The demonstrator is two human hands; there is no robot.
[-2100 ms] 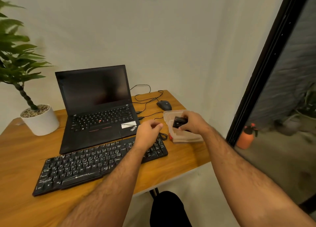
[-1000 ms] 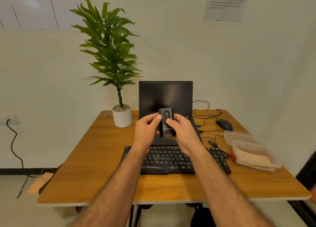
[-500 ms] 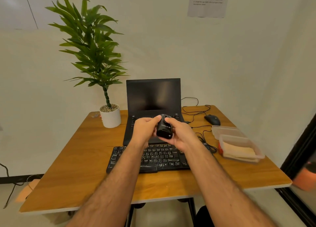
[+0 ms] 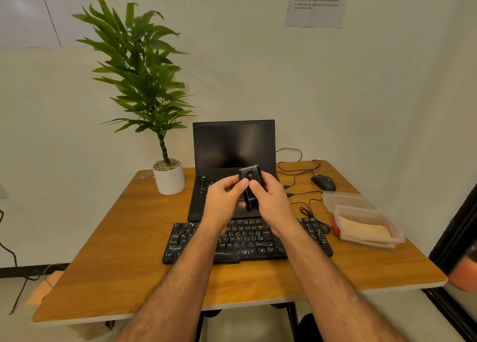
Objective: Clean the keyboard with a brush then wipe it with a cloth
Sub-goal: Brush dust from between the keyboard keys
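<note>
We see both hands raised together above the laptop's palm rest, sharing one small black brush case (image 4: 249,184): the left hand (image 4: 224,203) curls its fingers round the case's left side with the thumb pressed near the top, and the right hand (image 4: 271,202) wraps its right side with the thumb tip just under the oval slider on the front face. The case stands nearly upright, its long axis running 12 to 6 o'clock, with a thin pale strip of bristles showing at the 12 o'clock end. Half a second ago it lay tipped toward us, end-on; now its face is turned up to the camera and it sits a little higher. At 6 o'clock of the hands the black keyboard (image 4: 245,239) lies flat and unheld on the wooden table (image 4: 124,241), long axis 9 to 3, with a broad bare band of table between it and the near edge. The open laptop (image 4: 233,145) stands behind the hands at 12. At 3 to 4 o'clock a clear plastic tub (image 4: 371,219) holds the folded tan cloth (image 4: 364,234), close to the table's right edge, with its lid (image 4: 346,200) just behind and a mouse (image 4: 323,182) at 2. At 10 o'clock a potted plant (image 4: 169,178) stands; open tabletop spreads from 7 to 9.
</note>
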